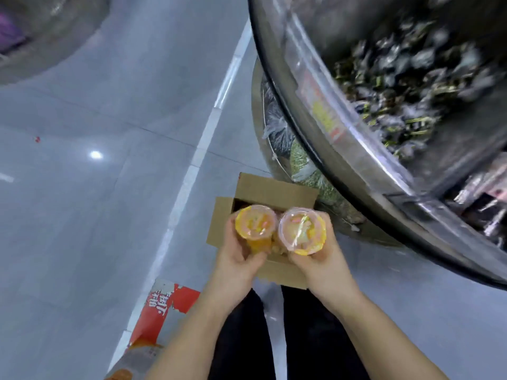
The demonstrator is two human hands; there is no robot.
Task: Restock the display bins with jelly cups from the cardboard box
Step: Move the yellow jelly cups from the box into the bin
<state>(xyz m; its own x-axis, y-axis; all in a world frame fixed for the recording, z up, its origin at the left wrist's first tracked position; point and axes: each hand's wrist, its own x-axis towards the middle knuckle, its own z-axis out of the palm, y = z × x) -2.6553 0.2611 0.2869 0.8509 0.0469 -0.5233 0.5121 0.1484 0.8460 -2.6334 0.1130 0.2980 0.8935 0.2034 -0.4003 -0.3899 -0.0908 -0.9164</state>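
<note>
An open cardboard box (270,187) stands on the floor at the foot of the display stand. Above the box, my left hand (237,259) grips an orange jelly cup (255,222) with a pink-rimmed clear lid. My right hand (319,260) grips a second jelly cup (301,230) of the same kind, right beside the first. Both lids face up at me. More cups lie inside the box, mostly hidden by my hands. A display bin (356,149) with a clear front wall curves across the upper right, blurred.
The bin holds several dark wrapped sweets (406,86). Bagged goods (304,165) sit on a lower shelf beneath it. A red and white carton (162,308) lies on the grey tiled floor at my lower left. My dark trouser legs (274,338) are below the box.
</note>
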